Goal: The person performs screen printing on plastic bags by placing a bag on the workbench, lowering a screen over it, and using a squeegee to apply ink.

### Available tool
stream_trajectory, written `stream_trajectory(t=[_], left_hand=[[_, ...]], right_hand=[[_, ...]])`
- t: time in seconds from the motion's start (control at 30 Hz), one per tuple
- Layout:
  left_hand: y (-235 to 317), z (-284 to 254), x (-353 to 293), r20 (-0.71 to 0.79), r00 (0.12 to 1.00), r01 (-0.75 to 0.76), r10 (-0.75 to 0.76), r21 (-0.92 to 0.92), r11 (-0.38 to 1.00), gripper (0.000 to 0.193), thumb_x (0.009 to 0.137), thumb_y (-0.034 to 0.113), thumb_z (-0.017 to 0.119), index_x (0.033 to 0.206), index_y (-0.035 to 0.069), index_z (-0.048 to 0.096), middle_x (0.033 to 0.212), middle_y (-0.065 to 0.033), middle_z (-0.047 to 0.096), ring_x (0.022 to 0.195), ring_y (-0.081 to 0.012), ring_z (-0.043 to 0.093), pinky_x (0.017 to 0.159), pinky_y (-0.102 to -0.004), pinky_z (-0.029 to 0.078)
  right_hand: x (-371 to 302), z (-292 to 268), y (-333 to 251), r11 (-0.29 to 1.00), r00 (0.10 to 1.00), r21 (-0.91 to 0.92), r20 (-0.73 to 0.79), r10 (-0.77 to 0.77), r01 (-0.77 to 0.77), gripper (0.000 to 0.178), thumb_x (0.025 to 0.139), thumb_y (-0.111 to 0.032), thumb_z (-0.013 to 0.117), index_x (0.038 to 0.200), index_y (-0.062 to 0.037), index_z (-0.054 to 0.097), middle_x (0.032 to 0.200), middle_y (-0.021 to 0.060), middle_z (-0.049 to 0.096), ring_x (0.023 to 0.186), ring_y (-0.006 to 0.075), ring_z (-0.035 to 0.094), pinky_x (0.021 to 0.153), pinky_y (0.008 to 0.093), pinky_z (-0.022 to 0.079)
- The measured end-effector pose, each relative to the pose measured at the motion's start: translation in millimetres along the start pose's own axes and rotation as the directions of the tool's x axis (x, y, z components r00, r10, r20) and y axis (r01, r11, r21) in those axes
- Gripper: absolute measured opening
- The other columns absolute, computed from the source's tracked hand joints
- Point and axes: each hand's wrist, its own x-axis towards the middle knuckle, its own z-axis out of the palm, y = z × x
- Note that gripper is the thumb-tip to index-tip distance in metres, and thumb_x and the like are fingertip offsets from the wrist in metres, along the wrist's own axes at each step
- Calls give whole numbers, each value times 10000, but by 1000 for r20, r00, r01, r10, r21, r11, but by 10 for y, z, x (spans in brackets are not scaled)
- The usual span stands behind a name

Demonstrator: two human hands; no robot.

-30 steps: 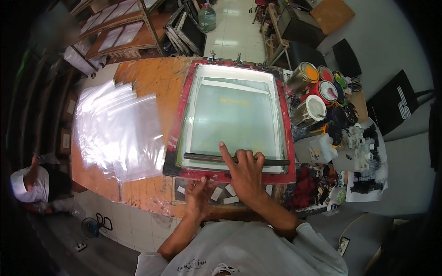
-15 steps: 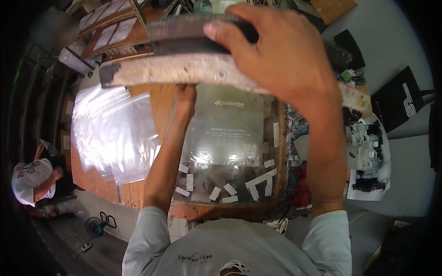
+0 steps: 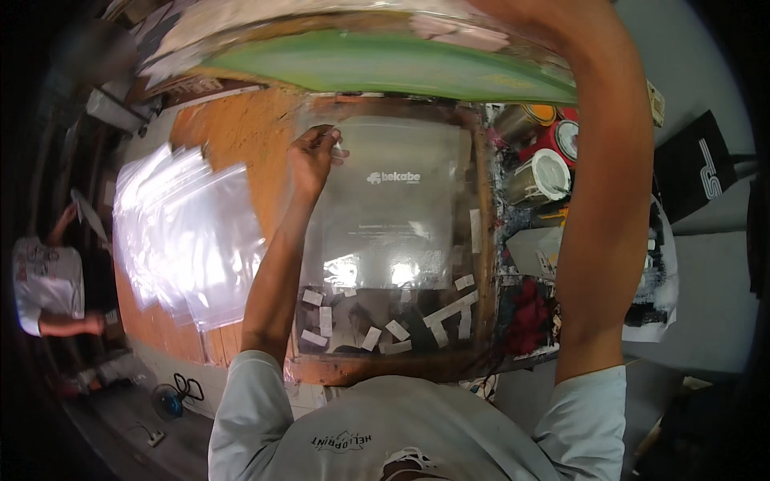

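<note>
Far left: a seated co-worker in a pale T-shirt point(image 3: 50, 276), one hand up by a thin pale sheet; details blurred. Small blue floor fan point(image 3: 167, 401) below, on the floor. Next, a fanned stack of clear, glossy plastic bags point(image 3: 188, 240) on the orange-brown wooden surface point(image 3: 269, 120); its long axis runs away from me, leaning slightly left at the far end.

My left hand point(image 3: 317, 152) is at the upper left edge of a clear rectangular plastic bag with white print point(image 3: 385, 204). Fingertips drawn together, over or at the film; can't tell whether they pinch it. The printed bag lies flat, mid-frame, on a dark grey panel point(image 3: 361, 313) set on the surface. Its long axis runs near to far, roughly straight out from my chest; the print is upright to me, logo toward the far end, smaller lines nearer. Small white rectangular strips point(image 3: 371, 338) are scattered on the panel near the bag's close edge.

Above the bag, a green-meshed printing screen point(image 3: 385, 68) spans the top, tilted up off the panel, long side running left-right.

Right: silver paint can with a white-smeared rim point(image 3: 539, 180), dark red crumpled cloth point(image 3: 529, 317) nearer me. My bare right forearm point(image 3: 605, 200) reaches up past them; the right hand point(image 3: 525, 11) is mostly cut off at the top edge, grip can't be told. Black flat bag with a white emblem point(image 3: 698, 164), far right.
</note>
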Motion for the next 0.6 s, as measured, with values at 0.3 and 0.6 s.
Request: stream_trajectory(t=[0.3, 0.6], left_hand=[[-170, -2410, -850, -722, 690, -9, -53, -81, 997, 368, 976, 132, 716, 1203, -150, 647, 939, -171, 738, 766, -224, 748, 645, -280, 591], [288, -3841, -1865, -699, 333, 432, 632, 709, 557, 809, 1002, 285, 676, 1571, -118, 266, 1548, -338, 423, 1477, -423, 391, 1242, -464, 290]], right_hand=[[126, 381, 39, 988, 956, -104, -282, 82, -115, 662, 1001, -576, 597, 1325, -5, 681, 1287, 209, 702, 1189, 305, 657, 1084, 367, 443], [58, 420, 135, 994, 975, 37, -194, 104, -99, 703, 969, -597, 617, 1292, 24, 685, 1236, 196, 719, 1166, 271, 660, 1059, 356, 447]])
